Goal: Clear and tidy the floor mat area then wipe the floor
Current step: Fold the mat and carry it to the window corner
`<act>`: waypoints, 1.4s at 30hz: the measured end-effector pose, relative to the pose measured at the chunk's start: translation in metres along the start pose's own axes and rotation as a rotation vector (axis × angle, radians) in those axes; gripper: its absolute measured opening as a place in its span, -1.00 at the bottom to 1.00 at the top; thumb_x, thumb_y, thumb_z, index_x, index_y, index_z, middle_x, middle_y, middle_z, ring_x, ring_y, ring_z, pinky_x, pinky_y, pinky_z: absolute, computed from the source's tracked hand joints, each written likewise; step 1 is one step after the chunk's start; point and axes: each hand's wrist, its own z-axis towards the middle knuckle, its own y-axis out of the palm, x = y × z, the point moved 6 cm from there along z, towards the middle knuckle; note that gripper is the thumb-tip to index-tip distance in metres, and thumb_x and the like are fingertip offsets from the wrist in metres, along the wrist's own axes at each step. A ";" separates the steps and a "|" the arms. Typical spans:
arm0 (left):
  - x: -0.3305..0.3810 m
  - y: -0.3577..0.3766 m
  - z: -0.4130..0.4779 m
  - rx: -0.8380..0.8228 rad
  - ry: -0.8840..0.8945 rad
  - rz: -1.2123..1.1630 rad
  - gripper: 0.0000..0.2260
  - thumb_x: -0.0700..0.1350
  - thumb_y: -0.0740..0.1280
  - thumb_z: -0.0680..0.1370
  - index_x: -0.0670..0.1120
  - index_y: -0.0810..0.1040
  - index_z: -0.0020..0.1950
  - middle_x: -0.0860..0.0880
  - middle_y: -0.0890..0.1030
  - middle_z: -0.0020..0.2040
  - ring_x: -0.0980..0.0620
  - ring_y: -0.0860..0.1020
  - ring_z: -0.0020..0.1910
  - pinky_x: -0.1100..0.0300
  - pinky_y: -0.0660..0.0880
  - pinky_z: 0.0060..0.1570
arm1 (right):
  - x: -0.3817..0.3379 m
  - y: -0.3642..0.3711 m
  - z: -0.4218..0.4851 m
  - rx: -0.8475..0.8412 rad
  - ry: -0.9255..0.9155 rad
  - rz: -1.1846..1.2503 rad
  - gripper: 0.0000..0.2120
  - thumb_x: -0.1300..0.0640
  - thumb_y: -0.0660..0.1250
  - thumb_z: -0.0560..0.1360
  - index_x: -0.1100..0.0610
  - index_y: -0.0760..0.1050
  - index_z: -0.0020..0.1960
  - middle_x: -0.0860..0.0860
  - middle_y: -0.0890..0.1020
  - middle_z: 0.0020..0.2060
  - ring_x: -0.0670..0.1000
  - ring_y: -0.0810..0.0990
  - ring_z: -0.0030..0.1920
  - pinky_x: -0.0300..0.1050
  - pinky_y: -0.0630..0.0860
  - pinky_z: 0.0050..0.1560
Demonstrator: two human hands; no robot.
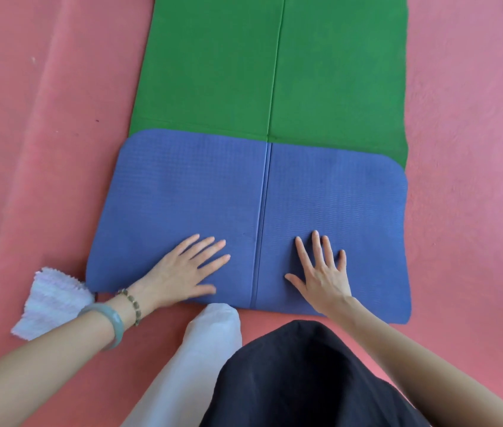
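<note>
Both hands, left hand (182,269) and right hand (321,272), press the folded mat (182,192) with fingers spread flat, holding nothing. Firm, even pressure along the crease should keep the fold square; the cloth (50,303) waits nearby.

Soft even daylight, wide-angle edge distortion.

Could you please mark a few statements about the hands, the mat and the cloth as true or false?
1. The left hand and right hand lie flat on the mat's blue section. True.
2. The right hand holds the white cloth. False: it lies on the floor by the left wrist.
3. The green section stretches beyond the blue one. True.
4. The left hand grips the mat's edge. False: its fingers lie spread on top.
</note>
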 end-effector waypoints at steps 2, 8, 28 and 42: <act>0.011 0.003 -0.025 0.005 0.035 0.051 -0.23 0.29 0.18 0.47 -0.03 -0.04 0.54 -0.09 -0.23 0.53 -0.16 0.11 0.50 -0.11 0.02 0.45 | -0.002 -0.003 0.000 0.024 -0.026 -0.006 -0.34 -0.29 0.14 0.43 0.03 0.26 0.43 0.25 0.39 0.35 0.28 0.42 0.31 0.40 0.43 0.05; 0.003 0.009 -0.037 -0.222 0.001 0.128 -0.04 0.20 0.50 0.26 -0.03 0.09 0.52 -0.13 0.29 0.46 -0.25 0.32 0.40 -0.17 0.07 0.39 | -0.007 -0.007 -0.002 0.056 -0.093 0.004 -0.38 -0.32 0.15 0.39 -0.01 0.36 0.34 0.22 0.37 0.33 0.23 0.32 0.31 0.46 0.40 0.01; -0.084 -0.189 0.000 -0.198 -0.446 -0.166 -0.74 0.19 0.13 0.55 0.00 0.32 -0.02 -0.02 0.50 -0.31 -0.12 0.48 -0.23 0.06 0.37 -0.24 | 0.029 -0.181 -0.016 -0.030 -0.358 0.363 -0.75 0.23 0.25 0.40 0.08 0.54 0.05 0.04 0.62 -0.12 0.14 0.52 -0.07 -0.10 0.40 -0.11; -0.145 -0.318 0.046 -0.044 -0.726 -0.303 -0.62 0.15 0.16 0.56 -0.11 0.40 -0.30 -0.10 0.50 -0.32 -0.14 0.45 -0.28 0.07 0.27 -0.33 | 0.059 -0.351 0.007 0.190 -0.254 0.210 -0.73 -0.02 0.34 0.47 0.20 0.48 -0.08 0.18 0.53 -0.18 0.19 0.51 -0.11 -0.11 0.28 -0.24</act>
